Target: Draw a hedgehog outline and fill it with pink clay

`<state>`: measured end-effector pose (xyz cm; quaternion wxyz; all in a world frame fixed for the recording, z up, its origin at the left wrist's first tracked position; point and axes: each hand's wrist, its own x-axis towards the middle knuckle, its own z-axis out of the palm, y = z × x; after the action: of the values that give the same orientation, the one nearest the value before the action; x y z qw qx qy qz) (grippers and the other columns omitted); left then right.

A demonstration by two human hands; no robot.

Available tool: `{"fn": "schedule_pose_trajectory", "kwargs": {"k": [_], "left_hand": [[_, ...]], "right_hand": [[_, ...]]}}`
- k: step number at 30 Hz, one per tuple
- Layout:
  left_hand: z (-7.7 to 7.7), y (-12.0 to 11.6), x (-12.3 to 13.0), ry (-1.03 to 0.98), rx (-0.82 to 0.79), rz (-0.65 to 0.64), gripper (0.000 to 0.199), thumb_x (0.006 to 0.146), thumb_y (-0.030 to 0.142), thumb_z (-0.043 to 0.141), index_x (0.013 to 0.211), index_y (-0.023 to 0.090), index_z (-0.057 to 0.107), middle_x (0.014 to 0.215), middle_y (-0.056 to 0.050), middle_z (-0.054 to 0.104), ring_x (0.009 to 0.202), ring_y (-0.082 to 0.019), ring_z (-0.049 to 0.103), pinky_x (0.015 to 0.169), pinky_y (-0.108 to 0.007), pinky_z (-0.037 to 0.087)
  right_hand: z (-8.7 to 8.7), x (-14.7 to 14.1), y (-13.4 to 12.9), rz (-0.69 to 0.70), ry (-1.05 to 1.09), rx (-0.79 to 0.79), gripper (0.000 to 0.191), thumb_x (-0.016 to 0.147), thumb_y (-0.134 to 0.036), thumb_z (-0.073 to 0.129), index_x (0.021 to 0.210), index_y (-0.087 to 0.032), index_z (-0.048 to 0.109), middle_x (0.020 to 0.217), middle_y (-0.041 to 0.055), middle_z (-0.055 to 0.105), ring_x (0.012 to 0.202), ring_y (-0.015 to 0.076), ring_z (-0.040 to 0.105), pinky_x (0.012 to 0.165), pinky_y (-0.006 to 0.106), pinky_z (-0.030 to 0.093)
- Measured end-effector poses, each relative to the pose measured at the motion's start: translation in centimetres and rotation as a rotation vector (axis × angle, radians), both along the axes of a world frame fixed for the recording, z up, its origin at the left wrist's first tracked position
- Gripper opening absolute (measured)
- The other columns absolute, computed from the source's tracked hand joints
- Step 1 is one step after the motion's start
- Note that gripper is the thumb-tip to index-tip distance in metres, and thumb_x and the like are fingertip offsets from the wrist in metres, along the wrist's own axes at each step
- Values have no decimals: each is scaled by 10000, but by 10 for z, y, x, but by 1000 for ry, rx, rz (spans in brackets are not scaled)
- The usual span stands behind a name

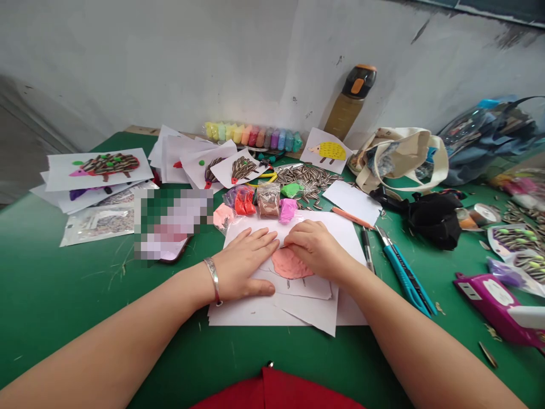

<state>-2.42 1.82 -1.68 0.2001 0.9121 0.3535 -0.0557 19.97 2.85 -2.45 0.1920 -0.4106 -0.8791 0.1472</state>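
A flattened patch of salmon-pink modelling clay (289,263) lies on a small sheet of drawing paper (306,288), with short pencilled legs showing below it. My left hand (247,264) lies flat on the paper to the left of the clay, fingers stretched out and holding nothing. Curled over the clay's upper right is my right hand (317,247), its thumb and fingers pressed together at the clay's edge; the fingertips are partly hidden. Under the drawing, more white paper (247,315) is stacked on the green table.
Clay packets (269,200), sunflower seeds (313,177) and finished hedgehog pictures (113,165) lie beyond my hands. To the right are an orange pencil (352,218), a pen (367,250), a blue utility knife (402,272) and a purple glue gun (496,307). A bottle (351,102) stands by the wall.
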Motion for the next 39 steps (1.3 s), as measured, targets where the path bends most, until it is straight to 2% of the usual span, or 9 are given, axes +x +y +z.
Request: {"fn": "schedule_pose_trajectory", "kwargs": {"k": [3, 7, 11, 14, 31, 35, 39], "left_hand": [[-1, 0, 0, -7, 5, 3, 892, 821, 633, 528, 1494, 132, 227, 1575, -137, 152, 1445, -326, 110, 1155, -493, 66], [1, 0, 2, 17, -24, 18, 901, 825, 606, 540, 1497, 110, 203, 1574, -152, 142, 1447, -319, 103, 1157, -485, 65], [4, 0, 3, -9, -25, 21, 887, 816, 604, 552, 1494, 141, 217, 1574, -139, 159, 1443, -326, 120, 1154, -493, 74], [6, 0, 3, 8, -45, 29, 893, 814, 590, 568, 1489, 117, 225, 1572, -155, 157, 1444, -331, 109, 1153, -498, 74], [6, -1, 4, -19, -41, 29, 902, 802, 571, 601, 1487, 120, 227, 1568, -157, 179, 1441, -326, 132, 1153, -510, 88], [9, -3, 2, -10, -51, 23, 901, 812, 593, 587, 1490, 119, 232, 1565, -161, 181, 1443, -333, 114, 1152, -525, 90], [9, -5, 0, -12, -49, -5, 894, 822, 611, 575, 1493, 122, 243, 1569, -158, 155, 1448, -327, 86, 1156, -524, 69]], "right_hand": [[1, -2, -1, -11, 11, 51, 182, 878, -103, 538, 867, -202, 691, 881, 40, 677, 902, 200, 544, 806, 348, 338], [0, -3, -1, 43, -23, 70, 194, 887, -97, 527, 874, -198, 692, 862, 47, 674, 888, 199, 547, 796, 344, 339], [0, -4, -3, 42, -16, 105, 186, 895, -107, 524, 863, -193, 686, 853, 49, 669, 872, 198, 543, 786, 340, 337], [0, -5, -6, 47, -9, 132, 184, 896, -106, 523, 892, -191, 686, 850, 45, 667, 867, 198, 535, 775, 337, 335], [-1, -12, -9, 90, -59, 133, 209, 917, -120, 460, 945, -193, 653, 846, 53, 634, 847, 198, 503, 773, 340, 343], [2, -5, -6, 9, 20, 101, 186, 916, -140, 450, 891, -192, 627, 901, 80, 631, 891, 217, 534, 791, 360, 378], [8, 15, -4, -105, 76, 44, 175, 915, -166, 436, 870, -202, 601, 897, 72, 631, 866, 219, 564, 775, 362, 414]]}}
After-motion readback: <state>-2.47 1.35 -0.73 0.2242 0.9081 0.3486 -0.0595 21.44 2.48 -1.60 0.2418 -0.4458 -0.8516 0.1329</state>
